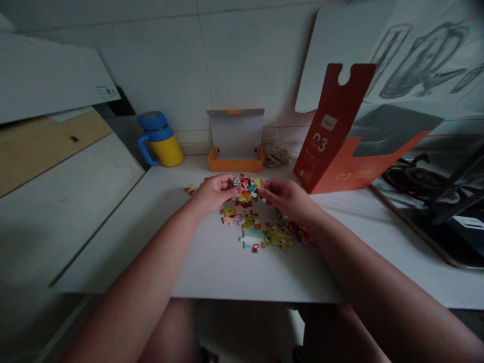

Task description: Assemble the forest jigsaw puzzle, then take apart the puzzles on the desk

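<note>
Between my two hands is a colourful jigsaw puzzle piece with a small figure printed on it. My left hand pinches its left side between thumb and fingers. On its right side, the thumb and fingers of my right hand close on the edge; whether it is one piece or several joined, I cannot tell. Loose jigsaw pieces lie on the white table below and in front of my hands, mostly green, pink and red. Nearest me are a pale green piece and a darker green one. My right forearm hides some red pieces.
An open orange box stands against the tiled wall, beside a clear bag of brown pieces. A blue and yellow mug is at back left. At right are a tall orange-red carton and a black gas stove.
</note>
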Tool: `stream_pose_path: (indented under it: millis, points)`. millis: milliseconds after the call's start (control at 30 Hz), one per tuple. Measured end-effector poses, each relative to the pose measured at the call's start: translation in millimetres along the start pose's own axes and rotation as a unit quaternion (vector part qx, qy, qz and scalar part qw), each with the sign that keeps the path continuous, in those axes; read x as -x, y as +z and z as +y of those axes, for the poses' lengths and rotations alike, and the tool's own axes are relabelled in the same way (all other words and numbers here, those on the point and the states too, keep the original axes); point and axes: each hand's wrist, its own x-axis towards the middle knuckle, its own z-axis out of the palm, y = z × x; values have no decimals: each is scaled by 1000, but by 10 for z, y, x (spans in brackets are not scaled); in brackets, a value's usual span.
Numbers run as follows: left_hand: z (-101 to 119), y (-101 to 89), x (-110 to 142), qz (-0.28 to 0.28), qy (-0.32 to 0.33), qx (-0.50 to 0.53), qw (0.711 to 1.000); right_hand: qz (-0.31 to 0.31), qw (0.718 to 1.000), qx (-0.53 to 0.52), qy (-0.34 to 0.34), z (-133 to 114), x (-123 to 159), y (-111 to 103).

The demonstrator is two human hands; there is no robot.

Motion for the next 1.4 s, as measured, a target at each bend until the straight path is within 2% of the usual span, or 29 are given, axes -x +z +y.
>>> stream_pose_path:
  millis: [133,267,533,633,700,833,933,1100,1200,1300,1400]
  points:
    - [-36,-92,-33,45,-15,-8,999,75,994,-42,72,70,-38,-10]
    - [-61,-130,-52,85,-26,-19,996,143,982,-39,115,126,-64,-40]
    - [-44,-118,-48,91,-29,-7,995,172,955,-191,148,216,-144,-35]
    - [-36,-103,-38,80,-23,-1,997,151,972,-128,127,208,-119,-47]
    - [-32,-76,-23,57,-13,1,998,106,987,-89,87,157,-78,-39]
    - [-29,13,13,-23,-14,9,1000,13,993,-117,-3,22,-4,42]
    - [-22,32,18,-50,-23,10,998,3,995,-96,-16,8,2,85]
    - [40,-165,17,44,-61,-116,990,113,993,45,10,141,-46,-9]
    - [56,-346,37,17,-115,-190,975,141,982,125,14,191,-60,-82]
    - [21,-490,57,-15,-158,-287,945,100,979,177,19,165,-47,-105]
    - [-22,-565,71,-5,-189,-409,893,18,979,200,39,86,-16,-103]
